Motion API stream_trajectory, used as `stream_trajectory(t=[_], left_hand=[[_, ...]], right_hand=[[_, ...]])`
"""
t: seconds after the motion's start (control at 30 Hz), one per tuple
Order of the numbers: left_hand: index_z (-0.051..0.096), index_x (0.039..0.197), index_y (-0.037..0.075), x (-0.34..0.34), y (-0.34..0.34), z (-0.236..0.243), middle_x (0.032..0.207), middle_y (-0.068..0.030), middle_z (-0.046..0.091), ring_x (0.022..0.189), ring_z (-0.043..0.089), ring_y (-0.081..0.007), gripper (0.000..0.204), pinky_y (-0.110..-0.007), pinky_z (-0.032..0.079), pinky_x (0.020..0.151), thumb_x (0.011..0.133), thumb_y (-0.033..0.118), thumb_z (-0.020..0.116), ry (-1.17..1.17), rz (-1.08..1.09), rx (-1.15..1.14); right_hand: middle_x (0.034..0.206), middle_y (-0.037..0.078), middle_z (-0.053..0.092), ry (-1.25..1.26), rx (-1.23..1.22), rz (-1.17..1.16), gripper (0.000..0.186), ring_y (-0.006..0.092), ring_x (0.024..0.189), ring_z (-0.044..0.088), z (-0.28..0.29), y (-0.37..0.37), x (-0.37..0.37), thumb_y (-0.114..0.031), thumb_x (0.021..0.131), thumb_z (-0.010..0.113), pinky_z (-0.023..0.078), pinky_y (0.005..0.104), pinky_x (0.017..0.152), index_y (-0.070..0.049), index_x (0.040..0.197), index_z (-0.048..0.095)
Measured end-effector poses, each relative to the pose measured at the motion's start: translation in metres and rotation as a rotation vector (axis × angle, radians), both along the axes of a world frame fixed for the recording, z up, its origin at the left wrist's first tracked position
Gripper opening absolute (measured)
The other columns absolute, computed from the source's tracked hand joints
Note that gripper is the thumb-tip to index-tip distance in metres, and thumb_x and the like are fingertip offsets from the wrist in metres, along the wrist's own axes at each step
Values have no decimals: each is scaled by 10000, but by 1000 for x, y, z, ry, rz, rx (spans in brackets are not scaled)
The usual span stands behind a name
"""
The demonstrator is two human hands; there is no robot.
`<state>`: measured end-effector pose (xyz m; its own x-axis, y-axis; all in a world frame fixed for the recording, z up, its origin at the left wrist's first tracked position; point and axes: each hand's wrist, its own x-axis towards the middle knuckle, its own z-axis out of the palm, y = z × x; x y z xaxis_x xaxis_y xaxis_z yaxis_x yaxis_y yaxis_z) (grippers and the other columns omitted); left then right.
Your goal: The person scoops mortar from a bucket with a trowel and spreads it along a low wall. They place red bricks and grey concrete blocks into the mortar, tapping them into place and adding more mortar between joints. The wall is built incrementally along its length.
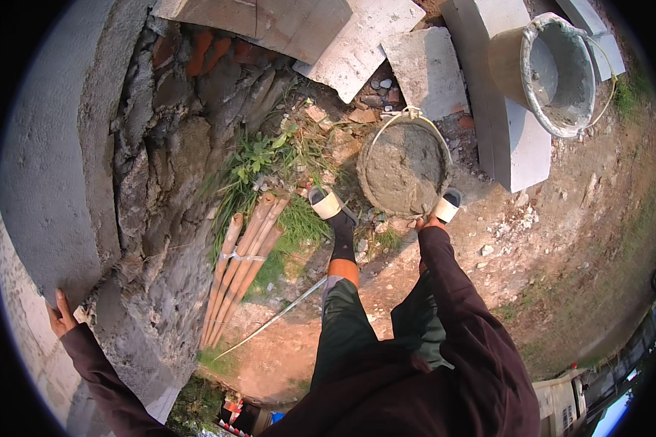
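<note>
My right hand (pixel 431 221) grips the near rim of a bucket (pixel 366 191) in front of my feet; its fingers are partly hidden. Wet grey mortar (pixel 404 167) fills this bucket, and its handle lies toward the far side. Far to the left, my left hand (pixel 63 316) rests with its fingers stretched against the lower corner of a grey plastered wall (pixel 58 175). Rough stonework (pixel 160 160) with wet mortar shows beside that plaster.
A mortar-coated empty bucket (pixel 561 80) lies tilted on concrete blocks (pixel 503 124) at the far right. Loose slabs (pixel 426 73) lie ahead. Bundled wooden poles (pixel 240 269), a thin stick (pixel 273 315) and weeds (pixel 259 160) are left of my feet. Rubble (pixel 514 218) dots the soil.
</note>
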<state>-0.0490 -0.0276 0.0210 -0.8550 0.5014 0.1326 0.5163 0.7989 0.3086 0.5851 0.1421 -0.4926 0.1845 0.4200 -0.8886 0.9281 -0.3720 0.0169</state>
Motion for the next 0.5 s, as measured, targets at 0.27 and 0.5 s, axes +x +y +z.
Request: stream_trajectory(t=[0.27, 0.5], left_hand=[[421, 1296, -54, -15, -13, 8, 1252, -161, 502, 1127, 492, -202, 664, -291, 345, 980, 846, 389, 623, -29, -19, 38], [416, 1291, -63, 6, 14, -8, 1244, -164, 502, 1125, 487, -203, 705, -277, 368, 954, 808, 383, 673, 116, 84, -41]], right_hand=[[1066, 239, 603, 251, 69, 5, 528, 389, 1050, 550, -38, -12, -24, -440, 797, 564, 439, 434, 892, -26, 1126, 566], [942, 255, 620, 425, 118, 131, 522, 390, 937, 594, 4, -8, 47, -491, 770, 574, 471, 435, 803, -82, 1093, 589]])
